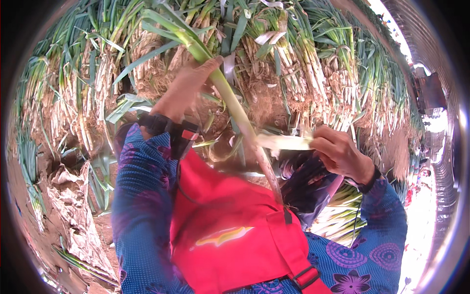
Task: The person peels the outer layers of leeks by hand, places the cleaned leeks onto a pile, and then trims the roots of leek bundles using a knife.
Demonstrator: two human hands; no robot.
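A long green onion [237,115] slants across the middle, its green top up and left, its pale stalk running down to a rooty end over my red apron. My left hand [188,85] is closed around it near the green leaves. At the right, my right hand [338,152] pinches a pale strip of outer leaf [284,142], which stretches out sideways from the stalk's lower half. The strip is partly peeled away and seems still joined to the stalk. Slight blur softens my left hand.
Piled bundles of green onions [303,63] stretch across the far side. Trimmed onions [338,215] lie below my right hand. Crumpled brown sacking [76,210] and leaf scraps cover the ground at left. My red apron [220,235] spans my lap.
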